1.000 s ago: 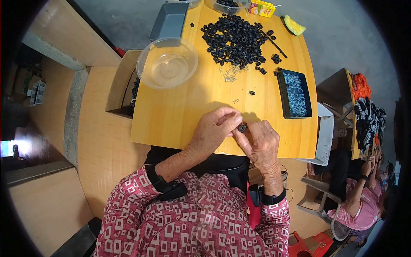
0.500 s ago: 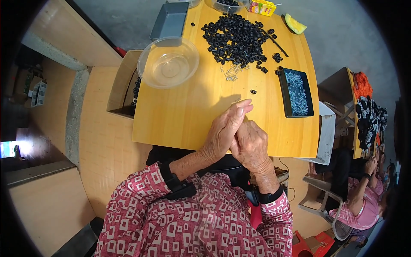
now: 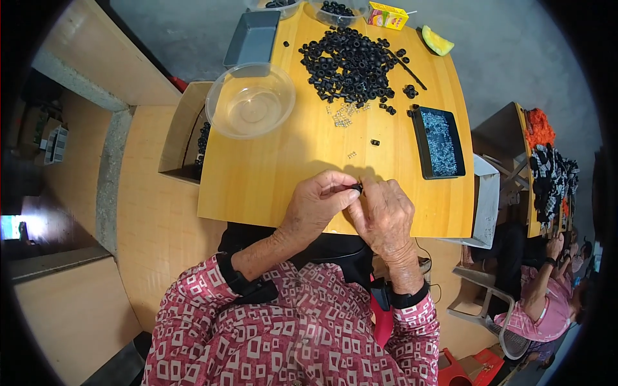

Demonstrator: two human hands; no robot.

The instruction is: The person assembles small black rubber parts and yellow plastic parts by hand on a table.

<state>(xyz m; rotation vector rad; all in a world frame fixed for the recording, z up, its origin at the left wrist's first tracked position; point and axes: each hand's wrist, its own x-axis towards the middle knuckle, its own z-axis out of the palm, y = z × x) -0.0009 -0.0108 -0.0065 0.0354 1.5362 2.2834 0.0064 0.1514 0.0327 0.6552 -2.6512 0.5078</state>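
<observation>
My left hand (image 3: 315, 204) pinches a small black plastic piece (image 3: 356, 188) between thumb and fingers, just above the near part of the table. Against the same piece, the thumb and fingertips of my right hand (image 3: 386, 215) are closed, partly hiding it. Beyond my hands, a few tiny silvery coil-like bits (image 3: 351, 155) and one loose black piece (image 3: 374, 142) lie on the wood. Farther off spreads a big heap of small black plastic parts (image 3: 351, 64), with a scatter of tiny silvery bits (image 3: 344, 116) along its near edge.
A clear round bowl (image 3: 251, 122) and a grey tray (image 3: 232, 42) are at the left. On the right sits a black tray of small shiny bits (image 3: 417, 145). A yellow box (image 3: 387, 17) and a melon slice (image 3: 438, 42) lie far back. Another person (image 3: 544, 302) sits at right.
My hands were pressed together with the palms meeting. Now they have moved apart and nearer to me, and the fingertips meet at a small black plastic piece that has come into view.
</observation>
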